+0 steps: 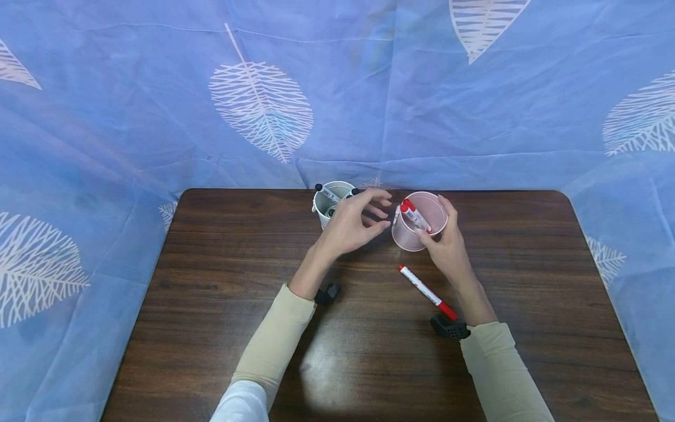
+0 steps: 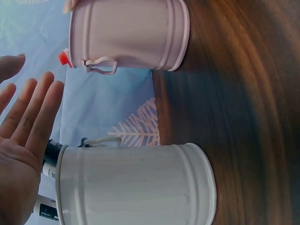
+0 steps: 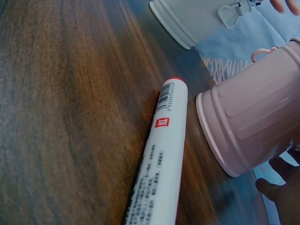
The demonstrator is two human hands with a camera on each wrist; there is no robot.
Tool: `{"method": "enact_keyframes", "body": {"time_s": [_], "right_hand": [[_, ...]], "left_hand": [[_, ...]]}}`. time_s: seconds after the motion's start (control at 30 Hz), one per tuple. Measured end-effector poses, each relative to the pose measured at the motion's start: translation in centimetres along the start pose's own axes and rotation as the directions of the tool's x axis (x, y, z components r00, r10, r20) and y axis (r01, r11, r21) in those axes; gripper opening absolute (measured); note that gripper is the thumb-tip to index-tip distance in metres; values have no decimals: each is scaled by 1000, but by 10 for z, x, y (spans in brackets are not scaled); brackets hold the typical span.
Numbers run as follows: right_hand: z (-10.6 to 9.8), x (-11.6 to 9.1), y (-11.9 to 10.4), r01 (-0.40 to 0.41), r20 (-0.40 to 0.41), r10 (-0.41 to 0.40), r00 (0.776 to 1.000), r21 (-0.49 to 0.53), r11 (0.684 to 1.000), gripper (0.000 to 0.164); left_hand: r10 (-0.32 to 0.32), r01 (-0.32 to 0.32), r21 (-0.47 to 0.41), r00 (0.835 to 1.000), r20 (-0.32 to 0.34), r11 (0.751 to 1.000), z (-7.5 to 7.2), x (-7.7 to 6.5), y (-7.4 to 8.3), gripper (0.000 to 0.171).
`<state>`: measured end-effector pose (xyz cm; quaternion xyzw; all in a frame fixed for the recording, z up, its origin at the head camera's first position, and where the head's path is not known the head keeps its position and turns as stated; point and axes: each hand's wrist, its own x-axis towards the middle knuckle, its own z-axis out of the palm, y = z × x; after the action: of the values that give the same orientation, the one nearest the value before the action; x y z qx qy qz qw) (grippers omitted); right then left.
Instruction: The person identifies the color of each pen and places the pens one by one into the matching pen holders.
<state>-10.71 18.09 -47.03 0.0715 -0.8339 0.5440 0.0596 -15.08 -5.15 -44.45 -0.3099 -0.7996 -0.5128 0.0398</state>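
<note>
My left hand [image 1: 348, 227] hovers over the right side of a small white bucket [image 2: 131, 183], its fingers loosely extended toward a pink bucket and nothing in its grasp. Black-capped markers [image 1: 328, 193] stand in the white bucket, partly covered by that hand. My right hand [image 1: 449, 249] holds the pink bucket [image 1: 406, 237] at its right side, thumb at the near rim and fingers around the far right. Inside the pink bucket lean red-capped markers [image 1: 416, 217]. A red and white marker [image 1: 424, 289] lies on the table in front of it, left of my right wrist.
Both buckets stand near the back edge of a dark wooden table [image 1: 221, 264]. Behind and beside the table hangs a blue cloth [image 1: 337, 105] with white leaf prints. Each wrist bears a black device, the left device [image 1: 328, 294] close above the tabletop.
</note>
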Motion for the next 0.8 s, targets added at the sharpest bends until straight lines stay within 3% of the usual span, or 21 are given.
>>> {"method": "enact_keyframes", "body": {"time_s": [0.23, 0.63, 0.8], "right_hand": [[0, 0, 3, 7, -1, -7, 1000, 12, 1000, 81], [-1, 1, 3, 21, -4, -21, 1000, 12, 1000, 81], [-1, 1, 1, 25, 4, -25, 1000, 20, 999, 80]], "left_hand": [[29, -30, 23, 999, 27, 999, 9, -9, -2, 44], [11, -7, -56, 996, 83, 998, 19, -26, -11, 38], [37, -36, -14, 992, 117, 999, 27, -35, -19, 36]]}}
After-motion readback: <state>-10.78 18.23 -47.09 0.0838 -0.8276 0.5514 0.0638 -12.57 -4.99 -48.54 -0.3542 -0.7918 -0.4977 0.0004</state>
